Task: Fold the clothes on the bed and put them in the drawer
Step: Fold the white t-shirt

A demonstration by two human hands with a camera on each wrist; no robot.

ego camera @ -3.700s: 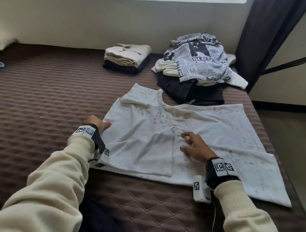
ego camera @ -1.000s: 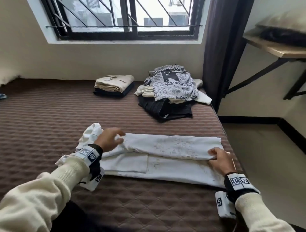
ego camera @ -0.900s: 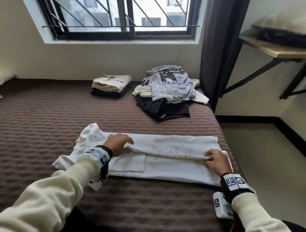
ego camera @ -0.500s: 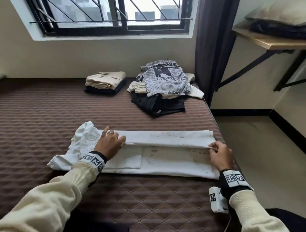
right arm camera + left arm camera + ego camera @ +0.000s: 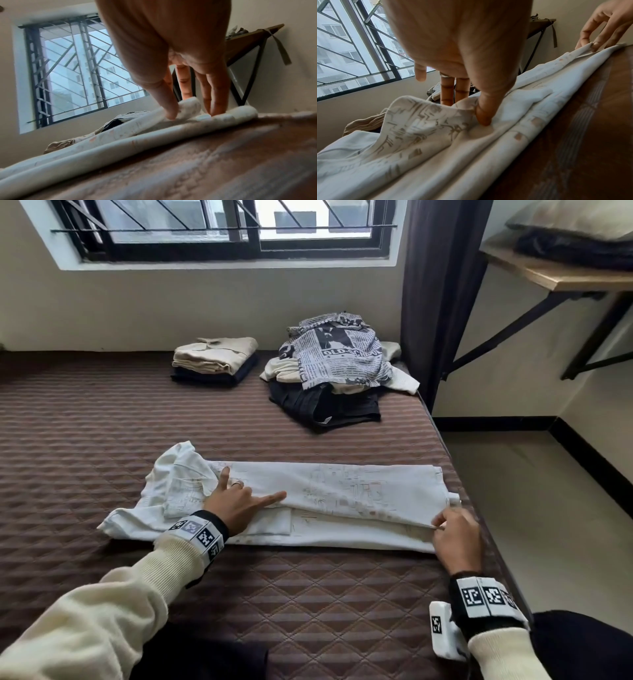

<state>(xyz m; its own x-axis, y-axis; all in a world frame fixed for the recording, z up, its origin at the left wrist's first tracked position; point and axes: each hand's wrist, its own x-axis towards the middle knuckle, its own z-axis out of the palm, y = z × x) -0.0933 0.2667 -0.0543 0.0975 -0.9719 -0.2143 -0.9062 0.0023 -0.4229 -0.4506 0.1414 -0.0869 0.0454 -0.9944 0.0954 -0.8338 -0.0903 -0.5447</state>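
Observation:
A white printed shirt (image 5: 342, 487) lies on the brown quilted bed (image 5: 308, 594), folded lengthwise into a long strip, its sleeve end bunched at the left. My left hand (image 5: 257, 491) sits on the strip's left part. In the left wrist view the thumb (image 5: 484, 115) presses down and pinches a raised fold of the shirt (image 5: 419, 148) against the middle fingers, while the little finger sticks up free. My right hand (image 5: 442, 525) pinches the upper layer's corner at the strip's right end, with the cloth (image 5: 187, 108) rolled between thumb (image 5: 164, 102) and fingers. No drawer is in view.
A folded beige-on-dark stack (image 5: 215, 359) sits at the back of the bed. Beside it is a loose pile with a newsprint-pattern garment (image 5: 335, 354) over dark clothes (image 5: 329, 405). The bed's right edge (image 5: 459, 484) is close to my right hand, with a dark curtain (image 5: 438, 285) and wall shelf (image 5: 555, 275) beyond.
The shirt, spread flat earlier, is now a narrow strip. Over the last second both hands drew the upper fold toward me, and my left thumb stretched out along its edge.

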